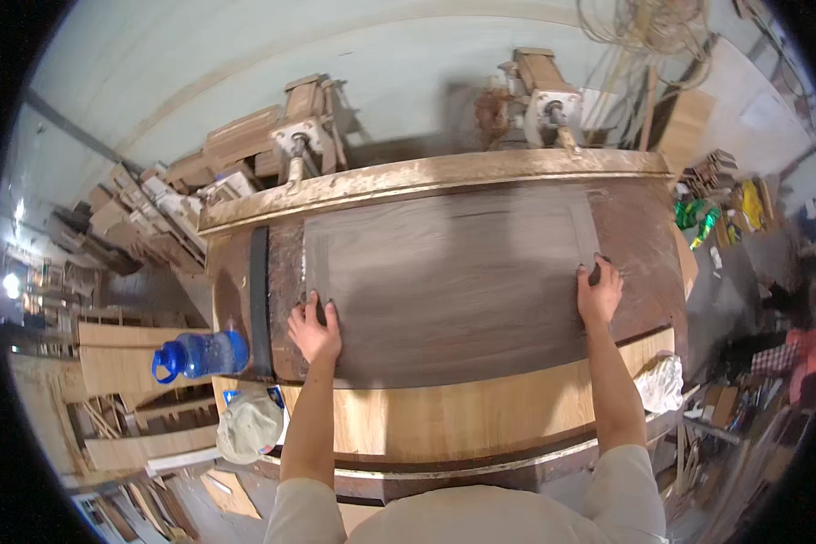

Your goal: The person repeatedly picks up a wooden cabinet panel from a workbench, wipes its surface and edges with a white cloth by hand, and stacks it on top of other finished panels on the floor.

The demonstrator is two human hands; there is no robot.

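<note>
A wide grey-brown wooden panel [453, 281] with visible grain lies flat on the dark worktop, its far side close to a long paint-stained clamp bar [444, 179]. My left hand [315, 334] grips its left edge near the front corner, thumb towards the panel and fingers at the outer side. On the opposite edge, my right hand [599, 295] holds the panel in the same way, a little farther from me. The undersides of the fingers are hidden in both hands. A light wood board [462, 422] runs along the front, below the panel's near edge.
Two clamp cylinders [301, 140] stand behind the bar. A black strip [260, 299] lies left of the panel. Farther left are a blue water bottle [201, 354] and a pale cap [249, 426]. A crumpled white cloth [661, 384] rests at front right. Wood scraps surround the bench.
</note>
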